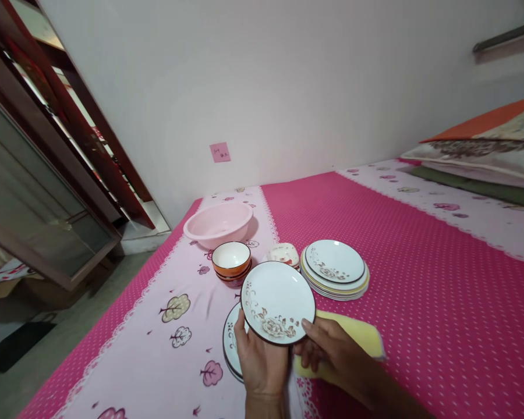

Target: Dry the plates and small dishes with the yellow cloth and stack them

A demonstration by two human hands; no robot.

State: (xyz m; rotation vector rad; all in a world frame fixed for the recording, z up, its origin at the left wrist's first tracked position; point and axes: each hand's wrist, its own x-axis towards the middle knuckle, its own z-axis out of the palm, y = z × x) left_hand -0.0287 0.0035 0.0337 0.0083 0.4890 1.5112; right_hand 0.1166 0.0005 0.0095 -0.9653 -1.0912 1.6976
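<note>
A white plate (278, 297) with a dark rim and a brown flower print is held up, tilted toward me. My left hand (264, 361) supports it from below and behind, thumb at the left edge. My right hand (327, 346) grips its lower right rim, the thumb on top. Partly hidden behind my left hand, more plates (230, 334) with the same rim lie on the bedspread. A yellow cloth (360, 333) lies under my right hand. Beyond, to the right, stands a stack of plates (336, 262), with a matching flowered plate on top.
Orange-brown bowls (231, 259) are stacked left of the held plate, and small white patterned bowls (283, 253) sit behind it. A pink basin (218, 224) stands near the wall. Pillows (484, 148) lie at the far right. The bed's left edge (113, 323) drops to the floor.
</note>
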